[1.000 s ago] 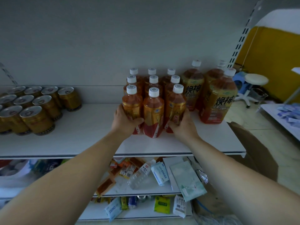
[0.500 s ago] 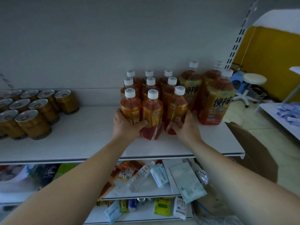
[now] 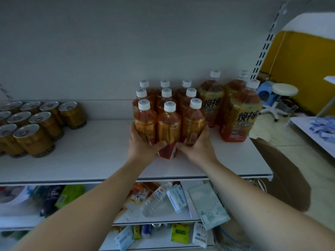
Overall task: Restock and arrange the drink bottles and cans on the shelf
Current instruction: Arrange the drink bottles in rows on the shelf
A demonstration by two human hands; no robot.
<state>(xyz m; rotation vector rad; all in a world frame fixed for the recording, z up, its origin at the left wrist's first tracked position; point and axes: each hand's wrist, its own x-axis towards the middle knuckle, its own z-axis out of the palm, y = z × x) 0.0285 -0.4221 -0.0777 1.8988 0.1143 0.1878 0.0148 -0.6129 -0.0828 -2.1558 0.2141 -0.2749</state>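
A block of several small amber tea bottles (image 3: 169,124) with white caps stands in three rows on the white shelf (image 3: 101,160). My left hand (image 3: 143,144) wraps the front left bottle (image 3: 145,122). My right hand (image 3: 196,145) cups the front right bottle (image 3: 194,122). Both thumbs meet across the base of the front middle bottle. Three large tea bottles (image 3: 242,115) stand to the right of the block. Several gold cans (image 3: 34,124) are grouped at the shelf's left end.
The shelf's back wall is right behind the bottles. Bare shelf lies between the cans and the bottles. Lower shelves hold packets and a lying water bottle (image 3: 154,200). A cardboard box (image 3: 282,174) stands right of the shelf, with a white stool (image 3: 282,93) beyond.
Both hands have closed in around the front row, thumbs now meeting in front of the middle bottle. The tilted front bottles have come upright and tighter against the block.
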